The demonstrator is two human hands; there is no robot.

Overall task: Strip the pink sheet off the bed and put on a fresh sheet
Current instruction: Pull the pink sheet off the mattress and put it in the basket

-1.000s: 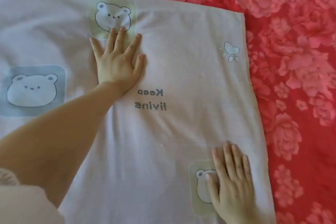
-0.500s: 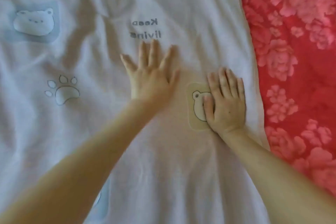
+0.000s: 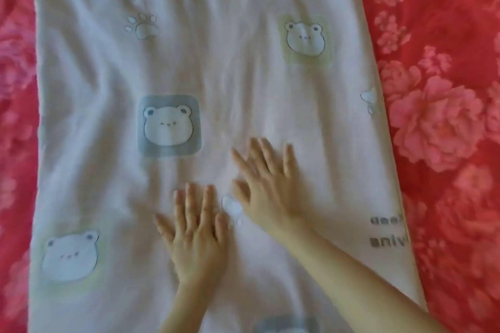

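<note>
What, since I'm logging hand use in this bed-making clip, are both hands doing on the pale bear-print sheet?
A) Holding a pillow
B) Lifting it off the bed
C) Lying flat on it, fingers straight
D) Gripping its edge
C: the left hand and right hand lie palm-down, fingers straight, on the bear-print sheet, away from its edges.

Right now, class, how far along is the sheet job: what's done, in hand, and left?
Done: the pale bear-print sheet lies as a long strip on the red floral cover. In hand: the left hand and right hand press flat on it. Left: it spans only part of the bed; old or fresh sheet, I cannot tell.
</note>
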